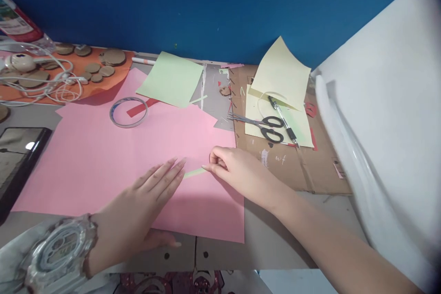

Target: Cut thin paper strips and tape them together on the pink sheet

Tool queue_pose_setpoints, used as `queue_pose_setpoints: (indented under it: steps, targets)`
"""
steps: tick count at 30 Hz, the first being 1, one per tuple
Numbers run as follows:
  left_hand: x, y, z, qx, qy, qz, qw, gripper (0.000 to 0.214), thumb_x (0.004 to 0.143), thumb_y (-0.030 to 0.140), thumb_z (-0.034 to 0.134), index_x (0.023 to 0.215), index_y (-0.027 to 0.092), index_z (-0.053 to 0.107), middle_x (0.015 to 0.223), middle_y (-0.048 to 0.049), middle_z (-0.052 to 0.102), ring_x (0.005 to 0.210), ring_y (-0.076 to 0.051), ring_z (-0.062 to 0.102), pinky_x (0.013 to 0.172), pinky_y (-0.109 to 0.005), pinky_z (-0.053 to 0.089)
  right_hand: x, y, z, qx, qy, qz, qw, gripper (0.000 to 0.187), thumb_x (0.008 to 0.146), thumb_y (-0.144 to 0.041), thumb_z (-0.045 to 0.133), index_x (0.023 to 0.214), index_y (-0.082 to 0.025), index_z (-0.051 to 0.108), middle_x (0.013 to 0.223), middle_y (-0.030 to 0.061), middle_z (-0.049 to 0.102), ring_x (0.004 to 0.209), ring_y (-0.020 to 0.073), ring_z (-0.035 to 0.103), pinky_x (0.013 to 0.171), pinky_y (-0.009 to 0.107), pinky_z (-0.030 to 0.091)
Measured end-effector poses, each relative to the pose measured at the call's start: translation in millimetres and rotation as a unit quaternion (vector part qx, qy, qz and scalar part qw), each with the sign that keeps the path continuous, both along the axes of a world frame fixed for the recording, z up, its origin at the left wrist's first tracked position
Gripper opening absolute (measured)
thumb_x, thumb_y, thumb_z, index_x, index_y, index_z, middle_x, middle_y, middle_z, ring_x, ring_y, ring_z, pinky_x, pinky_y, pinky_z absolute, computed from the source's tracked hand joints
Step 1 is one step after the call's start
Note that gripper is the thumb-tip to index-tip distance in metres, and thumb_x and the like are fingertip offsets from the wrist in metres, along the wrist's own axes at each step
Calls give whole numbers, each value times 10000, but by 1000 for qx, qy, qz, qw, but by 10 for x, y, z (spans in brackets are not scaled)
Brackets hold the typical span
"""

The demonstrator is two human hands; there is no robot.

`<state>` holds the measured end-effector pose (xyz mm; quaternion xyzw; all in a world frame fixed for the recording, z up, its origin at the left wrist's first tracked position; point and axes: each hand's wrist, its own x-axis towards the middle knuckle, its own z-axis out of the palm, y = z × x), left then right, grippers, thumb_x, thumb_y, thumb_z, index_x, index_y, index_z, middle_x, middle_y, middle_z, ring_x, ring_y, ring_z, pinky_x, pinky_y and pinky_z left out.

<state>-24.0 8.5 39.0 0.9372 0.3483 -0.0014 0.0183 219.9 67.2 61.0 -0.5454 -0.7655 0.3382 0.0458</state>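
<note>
A large pink paper sheet [103, 156] lies flat on the desk. A thin pale green paper strip [194, 172] rests on it near the middle. My left hand [144, 202] lies flat on the pink sheet, fingers stretched out, fingertips at the strip's left end. My right hand [237, 172] pinches the strip's right end between thumb and fingers. A clear-strapped watch [58, 250] sits on my left wrist.
A tape roll [128, 112] and a green sheet [171, 79] lie behind. Scissors [265, 127] and a pen [284, 121] rest on yellow paper [280, 73] over cardboard [310, 165]. Cardboard discs [103, 62], white cables [44, 78], a dark tablet [17, 156] sit left. White sheet [389, 101] right.
</note>
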Motion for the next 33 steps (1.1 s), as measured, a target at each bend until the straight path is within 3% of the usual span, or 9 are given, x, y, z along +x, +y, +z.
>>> queue_pose_setpoints:
  steps: [4,9,15,33]
  targets:
    - [139,13,36,9,-7,18,1000,938,763,701,491,1416,52,313,1515,-160,228,1391,-313,221,1093,-401,222,4,10,-5,4,-6,7,1000,209,883,-357,528,740,-208,497,634,-55,541,546,89,433,507,227,266]
    - [256,197,-10,-15,-6,-28,999,906,802,697,418,1444,76,266,1528,-136,195,1410,-294,169,1115,-407,182,-8,25,6,6,-14,1,1000,191,873,-323,537,730,-204,494,636,-55,539,552,89,431,502,220,260]
    - [249,284,-127,-44,-19,-38,998,909,809,684,410,1455,70,228,1541,-129,149,1423,-270,117,1141,-389,110,3,27,-17,-4,-2,-2,1000,215,877,-344,540,724,-207,480,596,-66,513,530,85,419,494,216,253]
    - [242,279,-109,-58,-42,-37,997,898,829,694,361,1457,68,217,1538,-121,180,1419,-265,134,1142,-378,106,10,2,-55,3,-15,-9,1000,212,901,-348,493,737,-216,465,663,-56,549,593,100,454,517,227,262]
